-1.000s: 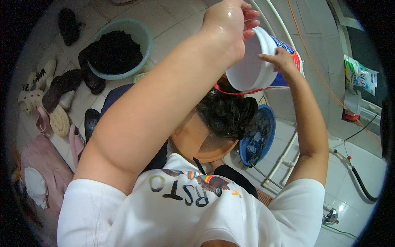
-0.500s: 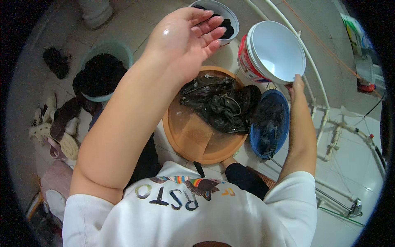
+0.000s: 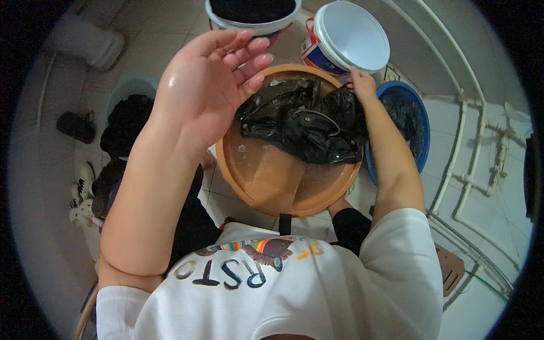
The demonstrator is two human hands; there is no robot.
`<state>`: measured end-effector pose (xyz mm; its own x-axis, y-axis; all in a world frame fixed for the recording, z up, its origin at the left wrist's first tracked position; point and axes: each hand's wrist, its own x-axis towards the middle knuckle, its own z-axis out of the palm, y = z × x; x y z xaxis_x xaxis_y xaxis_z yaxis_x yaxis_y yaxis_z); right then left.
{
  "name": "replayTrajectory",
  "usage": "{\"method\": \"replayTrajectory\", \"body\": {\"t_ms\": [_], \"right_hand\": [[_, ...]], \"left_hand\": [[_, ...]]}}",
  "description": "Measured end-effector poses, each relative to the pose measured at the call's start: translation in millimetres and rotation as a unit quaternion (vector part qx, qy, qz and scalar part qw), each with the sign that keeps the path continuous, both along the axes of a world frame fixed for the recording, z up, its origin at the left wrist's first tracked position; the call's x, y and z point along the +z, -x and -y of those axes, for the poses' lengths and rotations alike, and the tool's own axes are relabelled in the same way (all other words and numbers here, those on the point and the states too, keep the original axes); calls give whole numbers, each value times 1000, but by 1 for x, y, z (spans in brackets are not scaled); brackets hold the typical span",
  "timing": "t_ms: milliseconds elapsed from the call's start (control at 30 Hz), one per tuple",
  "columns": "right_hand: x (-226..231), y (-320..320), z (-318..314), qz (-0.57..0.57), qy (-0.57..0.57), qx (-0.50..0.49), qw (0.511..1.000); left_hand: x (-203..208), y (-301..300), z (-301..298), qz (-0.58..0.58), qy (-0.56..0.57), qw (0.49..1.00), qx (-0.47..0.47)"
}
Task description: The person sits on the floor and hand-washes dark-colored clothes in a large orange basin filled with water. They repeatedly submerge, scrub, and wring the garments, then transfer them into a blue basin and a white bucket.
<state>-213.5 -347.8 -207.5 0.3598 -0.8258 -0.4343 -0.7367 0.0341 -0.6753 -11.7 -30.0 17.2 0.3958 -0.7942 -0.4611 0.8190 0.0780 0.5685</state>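
Observation:
My left hand [image 3: 212, 85] is raised over the far left edge of a round orange basin [image 3: 255, 175]. Its palm is turned up, its fingers loosely extended, and nothing lies in it. With the thumb on the lip and the fingers curled below it, my right hand [image 3: 361, 85] grips the near rim of a white-lined bucket [image 3: 351, 34] with a red and blue outside. The inside of that bucket shows only a pale, bright surface. A wet, shiny black garment [image 3: 294, 122] lies crumpled in the shallow water of the basin, its far right part beneath my right fingers.
Another bucket [image 3: 283, 25] full of black cloth stands at the far edge. A blue basin [image 3: 419, 147] with dark contents sits to the right. At left are a pale green tub [image 3: 130, 88] with black clothes, and dark and white shoes [image 3: 85, 181]. Pipes [image 3: 462, 153] run along the right wall.
The whole view has turned and shifted. My right hand has moved left along the bucket's rim, nearer the garment. My left hand stays raised and open, farther from the cloth-filled bucket.

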Motion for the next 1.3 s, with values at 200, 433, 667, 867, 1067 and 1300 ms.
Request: {"method": "replayTrajectory", "body": {"t_ms": [200,433,667,867,1067,1300], "right_hand": [[10,49,-73,-274,296,215,889],[-31,131,-156,-252,77,358,896],[-31,129,-162,-181,272,268,907],[-88,118,-159,-241,226,269,905],[-110,109,-128,-266,102,294,912],[-183,119,-112,-32,27,153,987]], "left_hand": [[-47,53,30,169,-133,967,-137],[-154,119,99,718,-109,626,-283],[-255,125,100,774,-233,302,-506],[-329,108,66,798,-227,343,-441],[-357,103,79,769,-242,355,-474],[-352,75,130,752,-193,306,-550]]}}
